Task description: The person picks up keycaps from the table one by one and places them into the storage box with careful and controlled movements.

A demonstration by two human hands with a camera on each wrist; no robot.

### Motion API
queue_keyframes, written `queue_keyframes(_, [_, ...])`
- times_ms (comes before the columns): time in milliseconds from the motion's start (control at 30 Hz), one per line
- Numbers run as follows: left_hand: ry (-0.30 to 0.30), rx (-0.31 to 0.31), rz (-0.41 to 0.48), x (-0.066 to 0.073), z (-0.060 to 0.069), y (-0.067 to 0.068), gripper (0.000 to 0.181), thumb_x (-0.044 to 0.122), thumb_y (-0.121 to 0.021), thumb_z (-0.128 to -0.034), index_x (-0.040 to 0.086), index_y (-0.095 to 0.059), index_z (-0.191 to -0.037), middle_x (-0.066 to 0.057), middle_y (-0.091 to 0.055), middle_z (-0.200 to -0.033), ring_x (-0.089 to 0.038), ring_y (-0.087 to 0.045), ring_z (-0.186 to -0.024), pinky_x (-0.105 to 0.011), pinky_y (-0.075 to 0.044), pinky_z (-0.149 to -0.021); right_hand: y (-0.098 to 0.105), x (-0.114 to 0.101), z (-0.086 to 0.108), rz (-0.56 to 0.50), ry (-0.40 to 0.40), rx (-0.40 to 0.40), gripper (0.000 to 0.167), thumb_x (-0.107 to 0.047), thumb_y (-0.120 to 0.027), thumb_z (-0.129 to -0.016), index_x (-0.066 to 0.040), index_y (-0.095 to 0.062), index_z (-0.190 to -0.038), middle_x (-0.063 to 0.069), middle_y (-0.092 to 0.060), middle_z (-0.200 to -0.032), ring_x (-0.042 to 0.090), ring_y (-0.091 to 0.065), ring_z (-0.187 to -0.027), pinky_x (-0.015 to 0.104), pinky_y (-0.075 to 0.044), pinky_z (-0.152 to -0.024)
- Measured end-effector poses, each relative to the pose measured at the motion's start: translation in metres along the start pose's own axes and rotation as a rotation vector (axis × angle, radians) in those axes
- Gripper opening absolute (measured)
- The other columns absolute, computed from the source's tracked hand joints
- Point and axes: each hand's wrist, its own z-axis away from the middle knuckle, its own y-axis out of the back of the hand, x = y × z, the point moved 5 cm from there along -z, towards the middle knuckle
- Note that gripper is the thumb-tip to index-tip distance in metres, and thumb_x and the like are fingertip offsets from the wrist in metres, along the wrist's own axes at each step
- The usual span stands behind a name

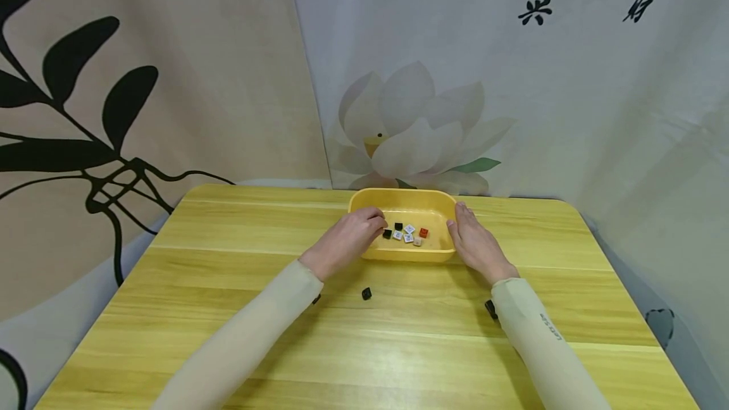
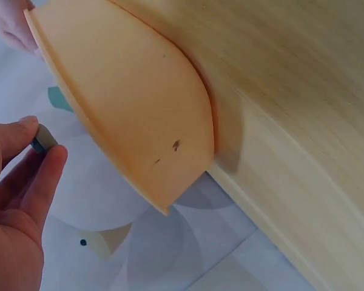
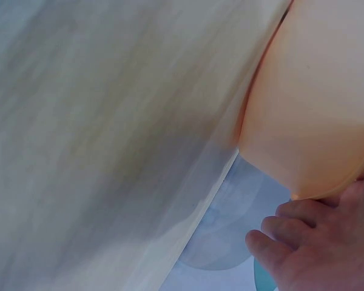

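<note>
My left hand (image 1: 350,238) is over the left side of a yellow plastic tray (image 1: 407,257). In the left wrist view, its thumb and fingertips pinch a small dark cube (image 2: 44,139) beside the tray's rim. My right hand (image 1: 477,247) rests against the tray's right end, fingers fairly straight along the rim; the right wrist view shows those fingers (image 3: 297,224) at the rim. Inside the tray lie several small cubes: white marked ones (image 1: 408,238), a red one (image 1: 424,232) and black ones (image 1: 398,226).
A single black cube (image 1: 366,293) lies on the wooden table (image 1: 416,347) in front of the tray, between the forearms. Behind the table's far edge hangs a printed cloth (image 1: 256,81) with a lotus and leaves.
</note>
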Motion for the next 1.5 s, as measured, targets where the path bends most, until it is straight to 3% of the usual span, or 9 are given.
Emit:
queue_keyframes(133, [0.044, -0.015, 0.004, -0.005, -0.009, -0.007, 0.014, 0.004, -0.070, -0.0985, 0.002, -0.077, -0.111, -0.009, -0.070, -0.111, -0.020, -0.071, -0.101, -0.024, -0.057, -0.085, 0.000, 0.000, 0.000, 0.003, 0.000, 0.000, 0.064, -0.031, -0.025, -0.115, 0.016, -0.014, -0.158, 0.033, -0.015, -0.166, 0.047, -0.018, -0.153, 0.057, -0.019, -0.123])
queue_keyframes(600, [0.095, -0.098, -0.032, -0.019, -0.036, -0.030, 0.015, 0.005, -0.065, -0.1018, 0.000, -0.077, -0.110, -0.012, -0.072, -0.112, -0.024, -0.072, -0.101, -0.028, -0.058, -0.088, 0.000, 0.000, 0.000, 0.003, -0.008, -0.006, 0.063, -0.029, -0.027, -0.115, 0.015, -0.014, -0.158, 0.031, -0.012, -0.167, 0.048, -0.018, -0.153, 0.058, -0.019, -0.122])
queue_keyframes(900, [0.282, -0.154, 0.043, -0.036, -0.044, -0.048, 0.016, 0.001, -0.066, -0.0996, 0.003, -0.079, -0.091, -0.007, -0.071, -0.088, -0.017, -0.067, -0.081, -0.030, -0.057, -0.076, -0.001, 0.001, 0.000, 0.003, -0.005, -0.007, 0.063, -0.029, -0.027, -0.115, 0.015, -0.014, -0.158, 0.032, -0.013, -0.167, 0.048, -0.018, -0.153, 0.058, -0.019, -0.122])
queue_keyframes(1067, [0.321, -0.165, 0.067, -0.039, -0.050, -0.053, 0.019, -0.002, -0.066, -0.0978, 0.004, -0.078, -0.085, -0.006, -0.072, -0.085, -0.016, -0.065, -0.077, -0.030, -0.056, -0.074, -0.001, 0.002, -0.001, 0.008, -0.001, -0.006, 0.063, -0.028, -0.028, -0.115, 0.015, -0.014, -0.158, 0.032, -0.013, -0.167, 0.048, -0.018, -0.153, 0.058, -0.019, -0.122])
queue_keyframes(1300, [0.363, -0.184, 0.099, -0.041, -0.056, -0.062, 0.020, -0.003, -0.064, -0.0978, 0.004, -0.081, -0.090, -0.006, -0.076, -0.090, -0.015, -0.066, -0.077, -0.030, -0.057, -0.074, 0.000, 0.002, -0.001, 0.000, -0.001, -0.003, 0.062, -0.027, -0.028, -0.115, 0.015, -0.015, -0.158, 0.032, -0.014, -0.167, 0.048, -0.018, -0.153, 0.057, -0.018, -0.122])
queue_keyframes(1500, [0.400, -0.236, 0.105, -0.043, -0.055, -0.071, 0.017, 0.001, -0.066, -0.0991, 0.005, -0.082, -0.103, -0.008, -0.077, -0.106, -0.020, -0.072, -0.094, -0.033, -0.058, -0.086, -0.001, 0.002, -0.001, 0.007, -0.004, -0.003, 0.062, -0.028, -0.028, -0.115, 0.015, -0.014, -0.158, 0.032, -0.013, -0.167, 0.048, -0.018, -0.153, 0.058, -0.019, -0.122])
